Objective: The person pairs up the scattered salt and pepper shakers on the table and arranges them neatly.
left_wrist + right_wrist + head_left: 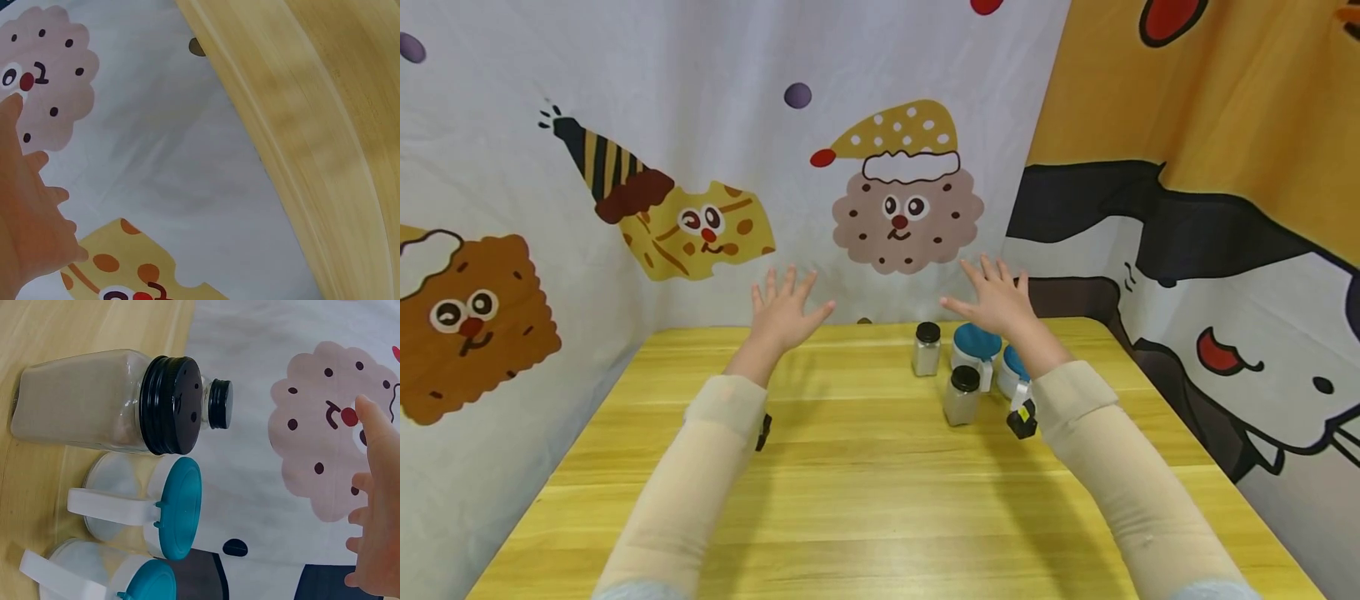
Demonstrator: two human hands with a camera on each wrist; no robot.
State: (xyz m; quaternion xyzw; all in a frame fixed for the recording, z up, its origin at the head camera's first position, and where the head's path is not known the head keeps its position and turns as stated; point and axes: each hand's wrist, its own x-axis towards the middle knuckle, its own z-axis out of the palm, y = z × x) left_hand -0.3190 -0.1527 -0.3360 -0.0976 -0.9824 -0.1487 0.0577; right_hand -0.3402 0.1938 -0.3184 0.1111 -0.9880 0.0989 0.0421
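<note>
My left hand point(782, 315) is raised over the far left part of the table, fingers spread, holding nothing. My right hand point(997, 302), its fingers also spread, hovers above several containers and touches none of them. Nearest to it are two clear jars with blue lids and white handles, one jar point(976, 343) behind the other point(1013, 371), which the right forearm partly hides. Two square glass shakers with black lids stand to their left, a front shaker point(81, 403) and a rear shaker point(927, 350). Pale contents fill the front one.
The wooden table point(865, 500) ends at a printed curtain point(715, 67) with cartoon biscuits, which hangs along the back and sides. Small black devices show under the left wrist point(763, 432) and the right wrist point(1022, 419).
</note>
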